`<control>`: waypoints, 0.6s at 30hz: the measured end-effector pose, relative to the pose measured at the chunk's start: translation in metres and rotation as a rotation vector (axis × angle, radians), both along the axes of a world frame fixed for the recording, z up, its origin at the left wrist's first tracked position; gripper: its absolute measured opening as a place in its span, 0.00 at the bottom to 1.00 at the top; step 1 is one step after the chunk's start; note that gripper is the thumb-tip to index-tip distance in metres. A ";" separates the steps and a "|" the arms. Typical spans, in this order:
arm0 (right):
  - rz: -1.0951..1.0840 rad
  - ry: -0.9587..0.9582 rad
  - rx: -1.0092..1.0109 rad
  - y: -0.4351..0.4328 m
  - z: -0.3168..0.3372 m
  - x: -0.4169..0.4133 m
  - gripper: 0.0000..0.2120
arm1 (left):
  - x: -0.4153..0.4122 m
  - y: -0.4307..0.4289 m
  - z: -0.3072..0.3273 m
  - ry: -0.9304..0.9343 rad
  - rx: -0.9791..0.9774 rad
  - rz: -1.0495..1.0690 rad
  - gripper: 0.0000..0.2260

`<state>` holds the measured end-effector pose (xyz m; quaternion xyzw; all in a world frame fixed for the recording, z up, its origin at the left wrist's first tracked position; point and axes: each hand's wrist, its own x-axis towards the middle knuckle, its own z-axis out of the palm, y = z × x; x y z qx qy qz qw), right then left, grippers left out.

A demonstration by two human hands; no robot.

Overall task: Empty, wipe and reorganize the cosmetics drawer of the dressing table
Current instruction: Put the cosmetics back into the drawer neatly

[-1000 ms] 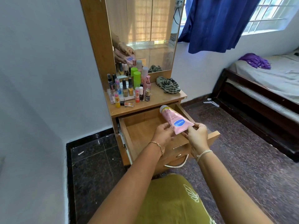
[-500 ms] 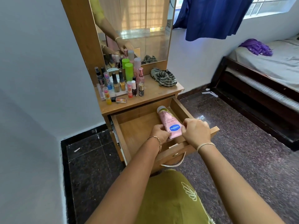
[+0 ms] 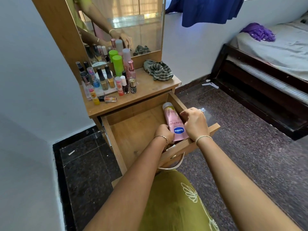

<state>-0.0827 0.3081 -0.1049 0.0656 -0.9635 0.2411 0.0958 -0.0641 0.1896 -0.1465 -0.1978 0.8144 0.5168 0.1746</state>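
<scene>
The wooden drawer (image 3: 116,147) of the dressing table stands pulled out. A pink lotion tube (image 3: 173,121) lies inside along the drawer's right wall, cap pointing away from me. My left hand (image 3: 164,131) holds the tube's near end from the left with curled fingers. My right hand (image 3: 194,122) grips its right side, fingers curled over the tube. The rest of the drawer floor shows bare wood. Several nail polish bottles and cosmetics (image 3: 106,79) stand on the left of the table top (image 3: 150,88).
A striped cloth (image 3: 158,70) lies bunched on the right of the table top under the mirror (image 3: 141,22). A metal handle (image 3: 173,164) hangs from the drawer front. A bed (image 3: 275,52) stands to the right across dark stone floor.
Both hands have lowered the pink tube from above the drawer down into it, against the right wall. The view has tipped downward and closer.
</scene>
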 end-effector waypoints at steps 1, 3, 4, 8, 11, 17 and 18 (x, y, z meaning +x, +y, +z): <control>-0.004 0.006 -0.002 0.000 0.000 0.001 0.13 | -0.001 -0.001 -0.001 0.009 -0.084 -0.027 0.12; -0.003 0.008 -0.006 0.001 0.000 0.001 0.12 | 0.000 -0.002 -0.001 0.020 -0.210 -0.050 0.11; -0.002 0.005 -0.011 0.001 0.000 0.001 0.11 | 0.001 -0.002 -0.001 0.019 -0.229 -0.044 0.11; 0.000 -0.024 0.017 0.001 -0.002 0.001 0.13 | 0.003 -0.001 -0.001 0.000 -0.222 0.012 0.18; -0.007 -0.023 0.027 0.001 -0.004 0.001 0.14 | 0.004 0.001 0.002 -0.052 -0.067 0.041 0.23; -0.010 -0.012 0.045 0.001 -0.005 0.000 0.13 | 0.004 -0.003 0.007 -0.047 -0.050 0.016 0.24; -0.010 -0.010 0.047 0.001 -0.006 0.000 0.13 | 0.004 -0.005 0.008 -0.032 -0.051 0.023 0.22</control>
